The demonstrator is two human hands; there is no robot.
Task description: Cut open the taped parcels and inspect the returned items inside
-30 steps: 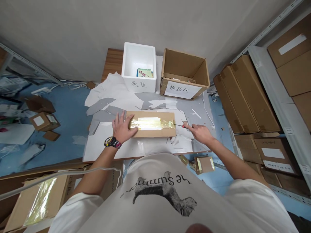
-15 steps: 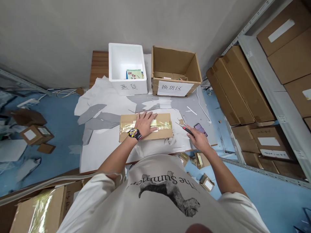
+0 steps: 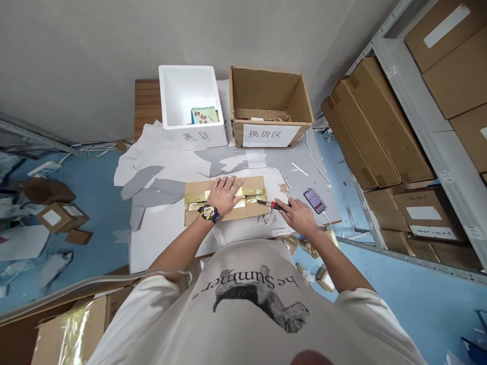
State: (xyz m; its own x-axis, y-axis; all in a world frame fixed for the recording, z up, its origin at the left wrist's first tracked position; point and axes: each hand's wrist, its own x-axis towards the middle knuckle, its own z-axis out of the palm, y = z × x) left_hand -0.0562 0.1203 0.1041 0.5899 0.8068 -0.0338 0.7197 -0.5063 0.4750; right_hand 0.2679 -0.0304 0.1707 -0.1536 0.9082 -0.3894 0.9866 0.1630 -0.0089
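Observation:
A long taped cardboard box [image 3: 247, 209] lies on the white-covered table. My left hand [image 3: 223, 195] rests flat on its top, fingers spread, partly over a white label. Glossy yellowish tape runs along the box, and a dark slit shows in the seam on both sides of the hand. In my right hand [image 3: 299, 215] is a red-and-black utility knife [image 3: 277, 206], its blade extended over the right end of the box. I cannot tell whether the blade touches the tape. A phone [image 3: 314, 201] with a lit screen lies just right of that hand.
Behind stand a white foam box [image 3: 192, 137] holding booklets and an open carton [image 3: 271, 136] with a handwritten sign. Torn grey and white sheets cover the table [image 3: 152, 238]. Shelves of cartons [image 3: 384, 121] rise on the right. Small boxes [image 3: 63, 220] litter the blue floor.
My right hand has moved left, bringing the knife from beside the box to over its right end. The left hand stays on the box. The view has shifted slightly.

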